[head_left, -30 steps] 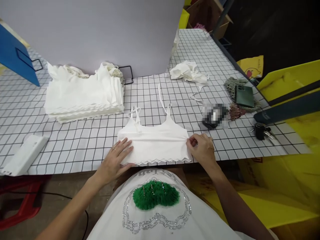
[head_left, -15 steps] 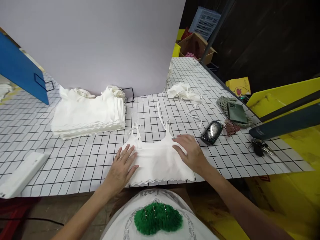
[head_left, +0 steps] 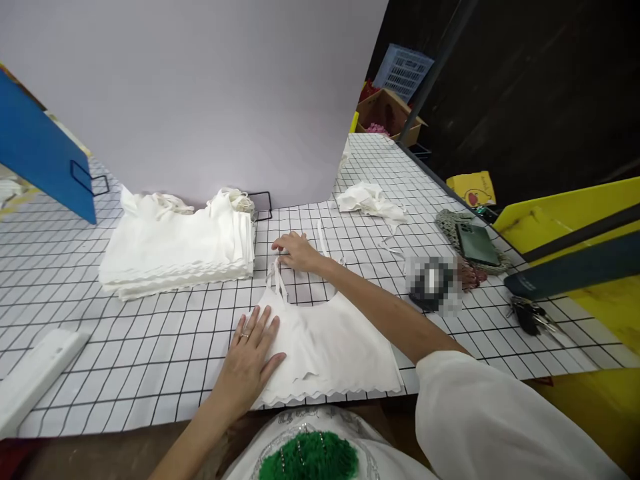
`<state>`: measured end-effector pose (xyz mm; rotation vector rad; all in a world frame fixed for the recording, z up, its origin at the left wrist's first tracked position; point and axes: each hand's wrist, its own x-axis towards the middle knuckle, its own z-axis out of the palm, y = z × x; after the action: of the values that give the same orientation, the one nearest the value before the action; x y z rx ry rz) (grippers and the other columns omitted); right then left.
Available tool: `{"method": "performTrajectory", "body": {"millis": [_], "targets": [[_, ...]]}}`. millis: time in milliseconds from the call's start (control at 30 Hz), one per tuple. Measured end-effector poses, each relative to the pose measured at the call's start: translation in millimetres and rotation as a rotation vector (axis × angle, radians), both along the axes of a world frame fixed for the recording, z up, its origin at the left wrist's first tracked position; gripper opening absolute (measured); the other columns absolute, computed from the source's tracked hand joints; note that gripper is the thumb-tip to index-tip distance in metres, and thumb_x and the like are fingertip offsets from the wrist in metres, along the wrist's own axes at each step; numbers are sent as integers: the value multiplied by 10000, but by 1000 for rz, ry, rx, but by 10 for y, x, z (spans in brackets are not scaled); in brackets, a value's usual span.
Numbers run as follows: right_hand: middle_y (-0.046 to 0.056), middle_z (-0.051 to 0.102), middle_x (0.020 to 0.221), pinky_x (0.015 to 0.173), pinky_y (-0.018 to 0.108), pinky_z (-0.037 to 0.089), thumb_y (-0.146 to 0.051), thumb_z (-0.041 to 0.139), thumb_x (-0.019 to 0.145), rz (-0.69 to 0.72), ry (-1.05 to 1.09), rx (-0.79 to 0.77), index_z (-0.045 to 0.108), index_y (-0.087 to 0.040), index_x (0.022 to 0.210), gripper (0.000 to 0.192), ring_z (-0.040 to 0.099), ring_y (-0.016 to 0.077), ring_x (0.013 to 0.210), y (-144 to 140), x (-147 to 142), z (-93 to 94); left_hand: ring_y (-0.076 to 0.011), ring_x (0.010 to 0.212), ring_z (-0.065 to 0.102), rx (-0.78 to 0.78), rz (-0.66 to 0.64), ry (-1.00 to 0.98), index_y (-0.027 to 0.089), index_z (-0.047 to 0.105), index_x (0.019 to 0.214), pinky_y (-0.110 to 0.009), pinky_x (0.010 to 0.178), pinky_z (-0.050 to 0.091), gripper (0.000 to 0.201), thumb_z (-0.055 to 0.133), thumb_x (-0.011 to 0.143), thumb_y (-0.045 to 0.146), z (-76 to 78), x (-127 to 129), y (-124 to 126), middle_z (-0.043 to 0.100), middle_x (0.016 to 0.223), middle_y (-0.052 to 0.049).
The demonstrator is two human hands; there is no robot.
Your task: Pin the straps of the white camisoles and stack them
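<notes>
White camisole (head_left: 330, 340) flat on gridded table (head_left: 150, 333), near edge. Left hand (head_left: 250, 360) pressed flat on its left side; right hand (head_left: 297, 252) pinching left strap (head_left: 277, 280). Stacked white garments (head_left: 175, 250) far left.

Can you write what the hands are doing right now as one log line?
left hand: flat on white camisole top | right hand: at its left straps | stack of folded white tops: beside, apart

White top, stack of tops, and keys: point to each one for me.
white top (head_left: 345, 347), head view, on the bare front panel.
stack of tops (head_left: 175, 247), head view, on the top layer.
keys (head_left: 533, 319), head view, on the dark fob.
</notes>
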<state>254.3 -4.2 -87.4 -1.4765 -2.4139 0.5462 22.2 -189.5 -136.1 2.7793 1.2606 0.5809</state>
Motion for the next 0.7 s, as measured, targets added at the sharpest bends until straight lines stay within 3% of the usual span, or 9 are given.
{"method": "performTrajectory", "body": {"millis": [67, 200, 333, 433, 500, 600, 700], "targets": [[65, 654, 1047, 1047, 546, 321, -236, 527, 959, -136, -23, 12, 629, -205, 1057, 145, 493, 241, 1058, 21, 230, 52, -319, 1510, 297, -3, -25, -66, 241, 317, 1570, -594, 1206, 301, 581, 484, 1020, 333, 33, -22, 34, 417, 1582, -137], [138, 636, 923, 985, 713, 268, -424, 537, 950, -376, -133, 10, 610, -161, 795, 314, 475, 340, 1041, 47, 639, 76, -311, 1485, 357, -4, -83, -246, 275, 374, 1528, -631, 1192, 309, 531, 490, 1012, 221, 242, 101, 187, 528, 1500, -126], [170, 621, 1114, 1032, 687, 251, -465, 636, 894, -354, -226, 85, 619, -166, 929, 302, 463, 349, 1086, -182, 735, 76, -293, 1468, 394, -52, -209, -284, 297, 378, 1518, -592, 1185, 359, 529, 481, 1011, 191, 449, 288, 285, 547, 1479, -112], [129, 639, 1029, 1014, 534, 339, -352, 561, 962, -245, -159, 237, 612, -172, 963, 187, 498, 280, 991, -732, 837, 106, -283, 1462, 405, -106, -205, -287, 294, 329, 1544, -573, 1189, 365, 556, 435, 1017, 155, 427, 220, 162, 505, 1511, -121], [91, 640, 893, 942, 456, 398, -342, 478, 1009, -165, -85, 279, 612, -178, 901, 238, 514, 239, 882, -1259, 957, 99, -304, 1479, 371, -152, -138, -287, 281, 299, 1556, -598, 1195, 339, 573, 450, 1015, 171, 354, 79, -1, 428, 1562, -138], [88, 647, 910, 1012, 528, 371, -468, 527, 982, -37, -107, 278, 641, -177, 938, 315, 545, 254, 909, -2077, 1107, 11, -345, 1470, 367, -213, -97, -267, 258, 370, 1502, -627, 1189, 323, 563, 571, 976, 248, 244, -141, -239, 416, 1543, -156], [90, 652, 932, 1054, 594, 323, -473, 563, 958, 12, -177, 284, 651, -176, 997, 312, 545, 260, 902, -2630, 1168, -130, -326, 1305, 532, -185, -92, -255, 249, 539, 1319, -563, 1108, 432, 416, 664, 924, 281, 167, -275, -346, 583, 1311, -127]]}}
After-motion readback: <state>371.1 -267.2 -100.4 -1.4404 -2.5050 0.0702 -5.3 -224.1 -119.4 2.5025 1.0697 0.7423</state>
